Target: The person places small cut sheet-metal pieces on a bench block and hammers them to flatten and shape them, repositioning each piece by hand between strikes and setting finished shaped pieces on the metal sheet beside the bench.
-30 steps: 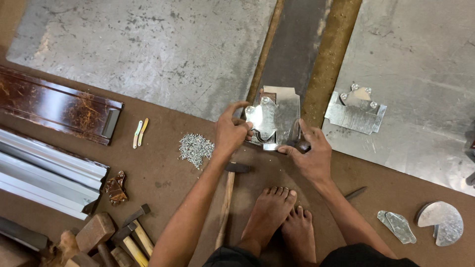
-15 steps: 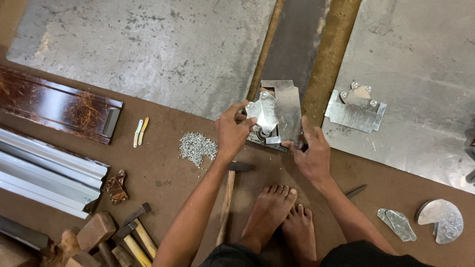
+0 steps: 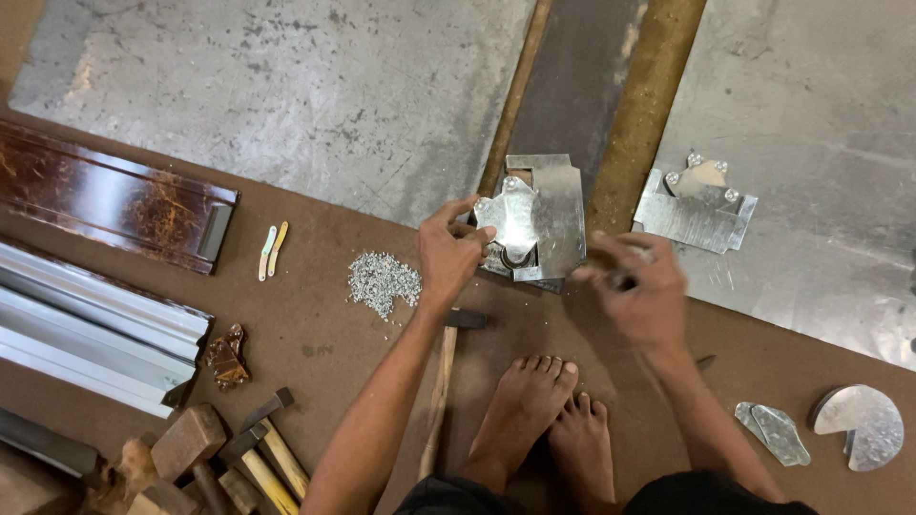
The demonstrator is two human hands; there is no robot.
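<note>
A folded sheet-metal piece (image 3: 546, 216) with a shiny riveted plate on top lies on the brown board in front of me. My left hand (image 3: 448, 250) pinches the left edge of that shiny plate. My right hand (image 3: 637, 289) is blurred, just right of the piece, closed around a small dark tool; what the tool is I cannot tell. A wooden-handled hammer (image 3: 441, 391) lies by my left forearm, its head near my wrist. My bare feet (image 3: 544, 410) rest below the piece.
A pile of small silver rivets (image 3: 382, 279) lies left of my hand. A second riveted metal piece (image 3: 697, 208) sits at right. Cut metal scraps (image 3: 859, 424) lie lower right. Mallets and hammers (image 3: 239, 453) cluster lower left, beside metal channels (image 3: 91, 334) and a dark wooden moulding (image 3: 114, 195).
My right hand has pulled off the metal piece toward the right and down, and is in motion. My left hand stays on the shiny plate's left edge.
</note>
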